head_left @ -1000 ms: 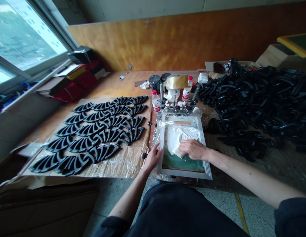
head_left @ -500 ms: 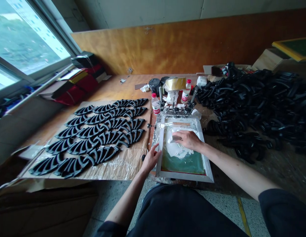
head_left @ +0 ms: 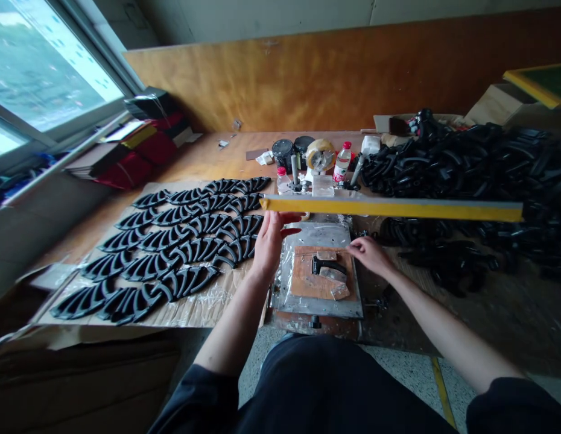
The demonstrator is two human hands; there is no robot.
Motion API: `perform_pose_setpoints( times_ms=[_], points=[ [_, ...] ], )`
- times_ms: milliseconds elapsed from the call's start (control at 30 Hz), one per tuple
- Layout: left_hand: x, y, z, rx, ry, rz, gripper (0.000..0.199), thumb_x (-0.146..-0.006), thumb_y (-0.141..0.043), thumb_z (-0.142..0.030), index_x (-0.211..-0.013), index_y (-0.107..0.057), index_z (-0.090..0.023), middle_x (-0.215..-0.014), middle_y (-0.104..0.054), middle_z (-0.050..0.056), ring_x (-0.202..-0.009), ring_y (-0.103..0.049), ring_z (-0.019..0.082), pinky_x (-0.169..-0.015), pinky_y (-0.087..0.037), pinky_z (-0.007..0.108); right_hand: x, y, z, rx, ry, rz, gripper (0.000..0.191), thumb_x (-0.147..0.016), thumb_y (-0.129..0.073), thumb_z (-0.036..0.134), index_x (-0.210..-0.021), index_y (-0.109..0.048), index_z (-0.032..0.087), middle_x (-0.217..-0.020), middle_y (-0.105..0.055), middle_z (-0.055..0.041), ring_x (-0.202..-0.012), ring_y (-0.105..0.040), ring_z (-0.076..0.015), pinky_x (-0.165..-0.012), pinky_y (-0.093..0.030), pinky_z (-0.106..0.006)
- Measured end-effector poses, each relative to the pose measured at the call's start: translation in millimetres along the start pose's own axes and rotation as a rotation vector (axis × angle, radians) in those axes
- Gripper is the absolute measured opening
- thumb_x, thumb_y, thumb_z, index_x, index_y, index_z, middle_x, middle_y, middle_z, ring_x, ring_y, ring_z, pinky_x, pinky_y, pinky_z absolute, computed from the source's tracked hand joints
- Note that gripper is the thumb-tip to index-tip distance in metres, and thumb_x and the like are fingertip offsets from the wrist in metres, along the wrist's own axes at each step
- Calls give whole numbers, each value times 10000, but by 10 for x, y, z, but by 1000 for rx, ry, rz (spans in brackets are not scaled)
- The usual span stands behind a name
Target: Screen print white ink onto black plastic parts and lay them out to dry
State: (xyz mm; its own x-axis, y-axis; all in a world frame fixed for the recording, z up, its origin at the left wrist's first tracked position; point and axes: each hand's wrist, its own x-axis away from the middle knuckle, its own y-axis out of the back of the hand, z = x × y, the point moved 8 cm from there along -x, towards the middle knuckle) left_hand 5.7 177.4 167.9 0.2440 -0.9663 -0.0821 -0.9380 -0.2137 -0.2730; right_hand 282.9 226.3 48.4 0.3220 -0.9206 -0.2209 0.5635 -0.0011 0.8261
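The printing screen frame (head_left: pixel 398 208) is raised, its yellow-taped edge turned towards me. My left hand (head_left: pixel 270 241) is at the frame's left end, fingers reaching under the edge and apparently gripping it. Below lies a metal base plate (head_left: pixel 323 308) with a brown wooden block (head_left: pixel 303 286). A curved black plastic part (head_left: pixel 330 265) rests on the block among small clear pieces. My right hand (head_left: pixel 371 254) hovers by the block's right side with its fingertips pinched together; whether they hold anything cannot be made out. The screen's mesh and the white paste are hidden.
Rows of curved black parts (head_left: pixel 158 238) lie on cardboard at the left. A large heap of black parts (head_left: pixel 447 175) fills the right side. Bottles with red caps (head_left: pixel 342 161), dark tubs (head_left: pixel 283 152) and a tape roll (head_left: pixel 321 155) stand behind the base.
The screen frame has swung up from lying flat, uncovering the block and black part. My left hand has risen with it. My right hand has left the white paste and moved right.
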Motion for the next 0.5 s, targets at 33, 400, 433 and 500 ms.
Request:
perform_pose_setpoints(
  times_ms=[33, 400, 433, 500],
  points=[
    [7, -14, 43, 20, 12, -17, 470, -891, -461, -587, -1134, -569, -199, -1081, -670, 83, -924, -640, 167, -720, -529, 271, 87, -212, 143, 35, 34, 62, 162, -802, -705, 300, -803, -668, 142, -868, -675, -66, -814, -610, -178, -755, -501, -274],
    [1367, 54, 1766, 88, 889, 29, 485, -802, -581, -596, -1010, -567, -158, -963, -684, 102, -826, -665, 189, -655, -513, 271, 526, -552, 965, -47, 181, 279, 100, -937, -511, 201, -876, -588, 185, -902, -650, -61, -917, -590, -179, -783, -460, -275],
    [1296, 230, 1757, 12, 846, -10, 475, -798, -585, -588, -1005, -562, -160, -909, -678, 81, -759, -653, 168, -608, -490, 246, 490, -486, 742, -11, 135, 282, 115, -939, -496, 183, -894, -601, 194, -932, -656, -55, -929, -594, -166, -795, -459, -268],
    [1069, 668, 1677, -214, 723, -64, 470, -799, -566, -592, -995, -558, -165, -822, -661, 47, -645, -612, 140, -528, -433, 218, 393, -257, 22, 186, -95, 247, 194, -924, -463, 115, -967, -629, 204, -1013, -666, -70, -956, -600, -163, -800, -458, -272]
  ],
)
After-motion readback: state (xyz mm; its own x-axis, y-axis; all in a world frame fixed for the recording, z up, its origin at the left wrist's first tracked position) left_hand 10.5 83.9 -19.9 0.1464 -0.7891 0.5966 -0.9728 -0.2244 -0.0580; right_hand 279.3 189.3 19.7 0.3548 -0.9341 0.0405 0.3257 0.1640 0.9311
